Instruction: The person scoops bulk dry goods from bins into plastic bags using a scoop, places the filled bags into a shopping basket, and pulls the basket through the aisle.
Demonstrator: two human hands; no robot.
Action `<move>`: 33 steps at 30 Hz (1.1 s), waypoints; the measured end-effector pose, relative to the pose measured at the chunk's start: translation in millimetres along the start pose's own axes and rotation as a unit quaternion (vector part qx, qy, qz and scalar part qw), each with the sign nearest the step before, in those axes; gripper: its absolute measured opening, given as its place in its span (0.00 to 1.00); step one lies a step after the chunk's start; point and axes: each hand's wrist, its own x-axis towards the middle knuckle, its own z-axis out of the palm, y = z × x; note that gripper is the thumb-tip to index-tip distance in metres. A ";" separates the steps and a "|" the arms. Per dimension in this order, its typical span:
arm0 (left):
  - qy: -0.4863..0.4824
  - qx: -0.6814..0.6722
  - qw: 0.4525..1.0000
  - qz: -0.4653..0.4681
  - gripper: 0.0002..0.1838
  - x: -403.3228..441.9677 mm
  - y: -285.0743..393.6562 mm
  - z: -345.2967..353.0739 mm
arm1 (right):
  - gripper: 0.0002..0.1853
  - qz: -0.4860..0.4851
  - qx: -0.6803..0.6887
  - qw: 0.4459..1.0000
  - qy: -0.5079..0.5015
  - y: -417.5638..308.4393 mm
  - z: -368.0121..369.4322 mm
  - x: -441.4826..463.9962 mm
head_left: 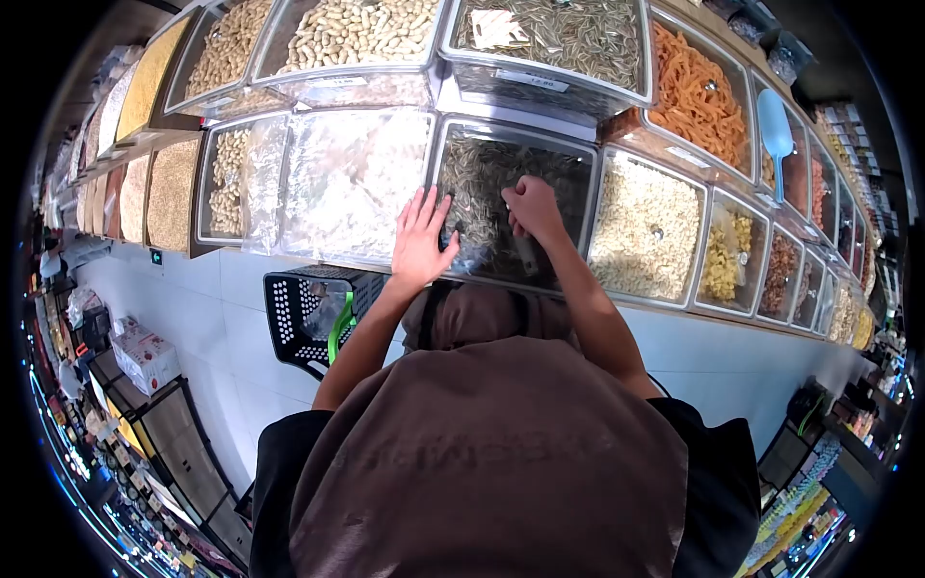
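Pale floor tiles point(198, 294) below rows of food bins; left hand point(421, 241) open, fingers spread at the edge of the dark seed bin point(570, 173), between crinkled plastic point(356, 178) and pale flakes point(644, 217); right hand point(532, 206) clenched over the seed bin, contents of the grip unclear.

The bare left hand point(422, 241) lies flat, fingers spread, at the edge between a clear plastic bin of dark striped seeds point(472, 178) and a bin covered by crinkled clear plastic film point(352, 183). The bare right hand point(533, 207) is curled over the seed bin; its grip is unclear. A black perforated plastic basket point(289, 313) with a bright green strip point(340, 328) stands below.
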 end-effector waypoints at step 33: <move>0.124 -0.067 0.756 -0.639 0.36 -415.7 -70.3 20.0 | 0.28 -0.172 -0.060 0.977 0.106 52.8 2.2 17.1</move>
